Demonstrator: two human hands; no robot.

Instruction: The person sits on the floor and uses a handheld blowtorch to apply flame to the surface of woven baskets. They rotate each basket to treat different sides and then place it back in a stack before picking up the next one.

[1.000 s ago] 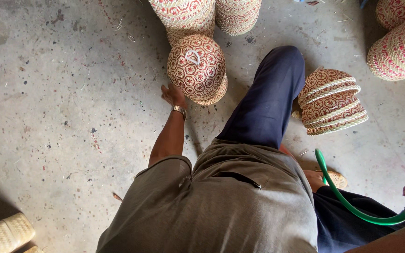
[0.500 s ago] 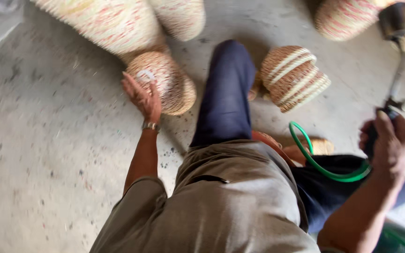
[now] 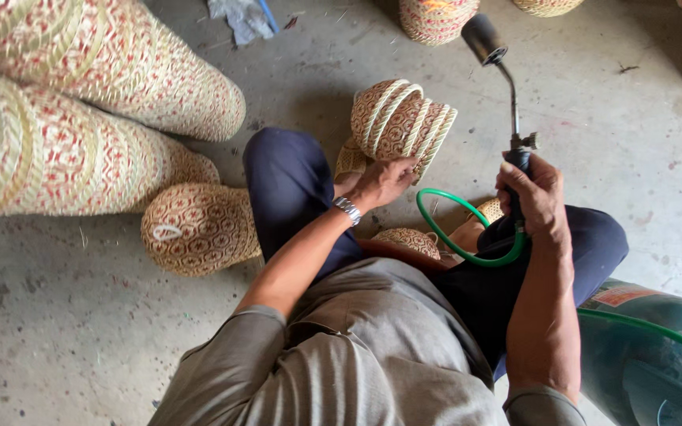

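Observation:
My left hand (image 3: 380, 181), with a metal watch on the wrist, reaches over my dark-trousered knee and grips the lower rim of a stack of small woven baskets (image 3: 400, 118) lying on its side. My right hand (image 3: 534, 193) is closed around the handle of a gas torch (image 3: 507, 87), whose black nozzle points up and away. A green hose (image 3: 467, 248) loops from the torch across my lap. Another small woven piece (image 3: 408, 241) rests against my leg.
A round patterned basket (image 3: 199, 229) lies on the concrete floor left of my knee. Tall stacks of red-and-straw baskets (image 3: 80, 118) fill the upper left. More baskets stand along the top edge. A green gas cylinder (image 3: 657, 355) sits at the lower right.
My left hand left the round basket on the left and crossed my leg to the stack of small baskets. My right hand brought the torch in closer.

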